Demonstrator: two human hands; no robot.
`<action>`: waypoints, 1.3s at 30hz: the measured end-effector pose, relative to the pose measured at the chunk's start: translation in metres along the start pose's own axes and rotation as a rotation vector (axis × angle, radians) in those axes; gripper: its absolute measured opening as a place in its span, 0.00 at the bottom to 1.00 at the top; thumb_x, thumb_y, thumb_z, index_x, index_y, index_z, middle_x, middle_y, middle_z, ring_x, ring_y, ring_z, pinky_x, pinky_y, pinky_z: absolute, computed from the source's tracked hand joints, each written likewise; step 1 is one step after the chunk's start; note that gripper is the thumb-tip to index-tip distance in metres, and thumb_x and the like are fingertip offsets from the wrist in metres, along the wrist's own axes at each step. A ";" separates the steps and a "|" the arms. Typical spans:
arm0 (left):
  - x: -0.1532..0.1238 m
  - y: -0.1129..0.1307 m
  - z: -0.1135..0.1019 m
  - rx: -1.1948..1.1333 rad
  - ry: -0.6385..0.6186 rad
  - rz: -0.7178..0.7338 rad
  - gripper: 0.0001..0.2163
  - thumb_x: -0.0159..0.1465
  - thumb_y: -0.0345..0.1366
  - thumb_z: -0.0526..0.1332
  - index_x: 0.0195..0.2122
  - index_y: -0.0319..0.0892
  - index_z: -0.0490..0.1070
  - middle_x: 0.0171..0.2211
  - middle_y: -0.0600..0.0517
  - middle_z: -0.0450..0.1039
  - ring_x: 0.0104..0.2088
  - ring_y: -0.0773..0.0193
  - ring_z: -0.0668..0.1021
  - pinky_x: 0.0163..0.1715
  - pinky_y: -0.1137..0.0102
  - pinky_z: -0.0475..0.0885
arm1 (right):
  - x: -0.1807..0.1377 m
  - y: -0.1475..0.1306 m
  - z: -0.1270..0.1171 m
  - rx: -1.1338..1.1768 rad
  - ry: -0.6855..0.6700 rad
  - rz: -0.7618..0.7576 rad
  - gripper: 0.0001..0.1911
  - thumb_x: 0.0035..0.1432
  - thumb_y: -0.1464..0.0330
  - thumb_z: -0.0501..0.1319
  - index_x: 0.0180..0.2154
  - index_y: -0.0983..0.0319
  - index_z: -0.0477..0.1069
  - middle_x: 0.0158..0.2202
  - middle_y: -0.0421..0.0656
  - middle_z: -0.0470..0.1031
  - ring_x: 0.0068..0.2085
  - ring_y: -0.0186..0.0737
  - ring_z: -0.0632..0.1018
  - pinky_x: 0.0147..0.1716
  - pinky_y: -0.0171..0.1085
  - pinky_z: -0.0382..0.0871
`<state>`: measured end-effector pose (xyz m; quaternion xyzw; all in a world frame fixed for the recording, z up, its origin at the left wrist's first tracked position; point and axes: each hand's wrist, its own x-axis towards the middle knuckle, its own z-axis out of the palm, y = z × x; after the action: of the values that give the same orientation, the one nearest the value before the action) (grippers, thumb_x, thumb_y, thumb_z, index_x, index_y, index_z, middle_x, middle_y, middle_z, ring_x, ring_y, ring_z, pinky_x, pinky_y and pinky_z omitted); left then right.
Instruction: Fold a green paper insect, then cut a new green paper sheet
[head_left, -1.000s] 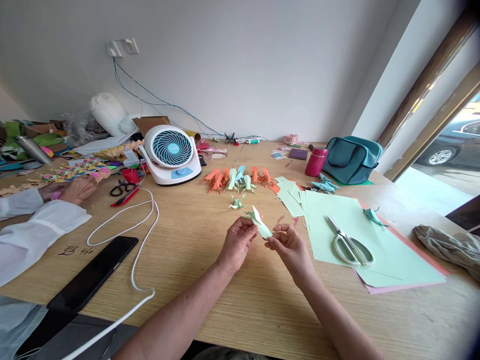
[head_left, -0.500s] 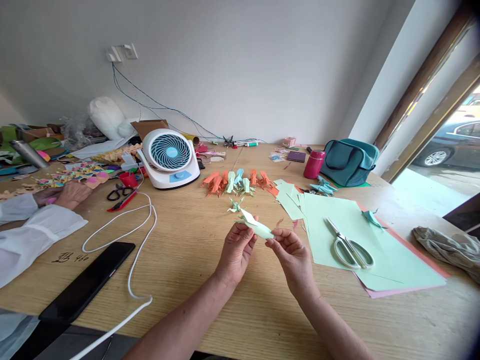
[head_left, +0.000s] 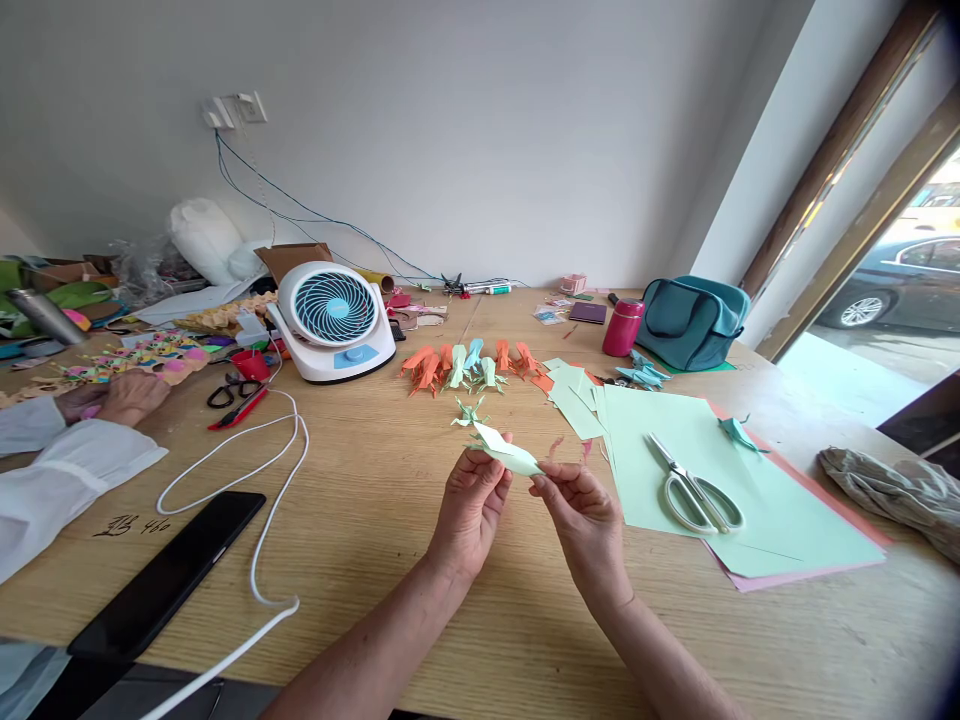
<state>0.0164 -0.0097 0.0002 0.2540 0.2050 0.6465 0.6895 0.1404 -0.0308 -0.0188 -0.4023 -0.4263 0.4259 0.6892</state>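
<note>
A pale green folded paper piece (head_left: 508, 454) is held above the table between my two hands. My left hand (head_left: 474, 500) pinches its left part between thumb and fingers, and my right hand (head_left: 576, 503) grips its right tip. Just beyond it lies a small green folded paper figure (head_left: 468, 411) with thin legs. Farther back stands a row of folded paper figures in orange (head_left: 426, 370), pale green (head_left: 457, 367) and blue (head_left: 474, 353). To the right, white-handled scissors (head_left: 694, 488) rest on pale green paper sheets (head_left: 652, 420).
At the left are a white fan (head_left: 334, 310), a white cable (head_left: 259, 560), a black phone (head_left: 169, 575) and a co-worker's hand (head_left: 133, 397). Cut paper pieces (head_left: 576, 405), a pink flask (head_left: 622, 328), a teal bag (head_left: 694, 325) and a crumpled cloth (head_left: 885, 485) are at the right.
The view has shifted slightly, so most things appear a little farther left. My hands keep the same grip on the folded paper.
</note>
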 end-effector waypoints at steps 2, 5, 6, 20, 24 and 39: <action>0.000 0.000 0.000 -0.008 -0.002 -0.004 0.08 0.53 0.28 0.72 0.30 0.41 0.75 0.44 0.54 0.79 0.38 0.74 0.78 0.39 0.80 0.73 | 0.000 0.001 0.000 -0.015 0.005 -0.014 0.06 0.53 0.65 0.69 0.36 0.56 0.78 0.31 0.39 0.78 0.32 0.36 0.76 0.35 0.37 0.72; -0.001 0.000 0.001 -0.009 0.005 -0.009 0.08 0.53 0.27 0.72 0.31 0.41 0.75 0.44 0.54 0.78 0.39 0.73 0.78 0.39 0.80 0.73 | 0.001 0.000 0.000 -0.079 0.005 -0.079 0.04 0.55 0.65 0.68 0.34 0.58 0.77 0.32 0.40 0.75 0.34 0.36 0.74 0.35 0.38 0.70; -0.002 0.000 0.001 -0.006 0.008 -0.011 0.08 0.52 0.27 0.72 0.31 0.41 0.74 0.44 0.54 0.78 0.39 0.73 0.78 0.39 0.79 0.73 | 0.001 -0.001 0.000 -0.110 0.000 -0.113 0.04 0.56 0.65 0.67 0.34 0.58 0.76 0.32 0.40 0.73 0.34 0.37 0.73 0.36 0.38 0.69; -0.001 0.001 0.001 -0.017 0.018 -0.036 0.09 0.51 0.29 0.73 0.32 0.41 0.75 0.45 0.54 0.78 0.38 0.74 0.78 0.40 0.80 0.73 | 0.005 -0.001 -0.005 -0.390 -0.057 -0.287 0.04 0.60 0.64 0.63 0.35 0.57 0.74 0.31 0.40 0.72 0.34 0.38 0.72 0.35 0.38 0.68; -0.001 0.001 0.000 -0.024 0.011 -0.030 0.09 0.51 0.28 0.73 0.31 0.40 0.75 0.44 0.54 0.78 0.39 0.74 0.78 0.40 0.80 0.74 | 0.005 -0.003 -0.005 -0.445 -0.056 -0.295 0.04 0.61 0.64 0.63 0.37 0.57 0.75 0.34 0.42 0.75 0.36 0.40 0.74 0.36 0.39 0.69; -0.002 0.000 0.002 -0.011 0.036 -0.054 0.11 0.49 0.30 0.75 0.31 0.40 0.75 0.43 0.55 0.78 0.38 0.74 0.78 0.40 0.79 0.74 | 0.002 -0.012 -0.003 -0.559 -0.077 -0.378 0.08 0.63 0.66 0.59 0.30 0.58 0.68 0.28 0.40 0.71 0.31 0.39 0.72 0.32 0.37 0.66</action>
<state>0.0175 -0.0117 0.0020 0.2326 0.2206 0.6333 0.7044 0.1465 -0.0330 -0.0079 -0.4730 -0.6193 0.1722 0.6026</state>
